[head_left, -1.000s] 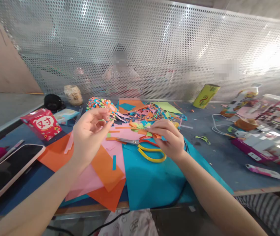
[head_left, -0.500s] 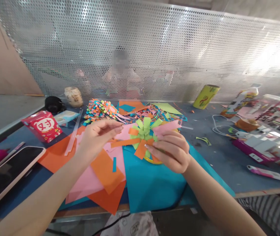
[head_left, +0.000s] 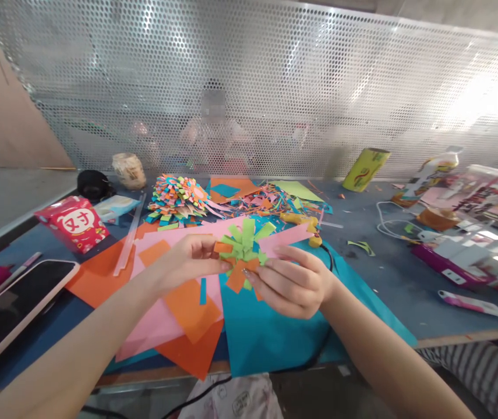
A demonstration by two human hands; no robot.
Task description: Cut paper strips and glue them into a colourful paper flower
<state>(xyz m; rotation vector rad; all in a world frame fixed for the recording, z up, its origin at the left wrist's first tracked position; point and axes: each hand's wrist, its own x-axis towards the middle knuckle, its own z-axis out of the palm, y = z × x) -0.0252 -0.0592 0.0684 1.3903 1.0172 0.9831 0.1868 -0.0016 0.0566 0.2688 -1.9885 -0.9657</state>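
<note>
Over the blue paper sheet (head_left: 270, 343) I hold up a paper flower (head_left: 245, 249) with bright green petals and a few orange ones. My right hand (head_left: 295, 282) is closed on its lower right side, and a pink paper strip (head_left: 295, 234) sticks out above those fingers. At the flower's left edge my left hand (head_left: 198, 256) pinches the petals between thumb and fingers; its fingertips are partly hidden. Behind the flower lies a yellow hot glue gun (head_left: 301, 221) with a black cord.
A ball of multicoloured paper strips (head_left: 176, 201) and paper shreds (head_left: 266, 201) lie at the back. At left are a phone (head_left: 21, 308), a red snack packet (head_left: 74, 224) and clear glue sticks (head_left: 129, 235). A box cutter (head_left: 471, 303) lies at right. A perforated metal panel (head_left: 275, 87) bounds the table.
The flower and my right hand have moved left and slightly down. My left hand has moved right, from the pink and orange strips to the flower's edge. The glue gun is now uncovered.
</note>
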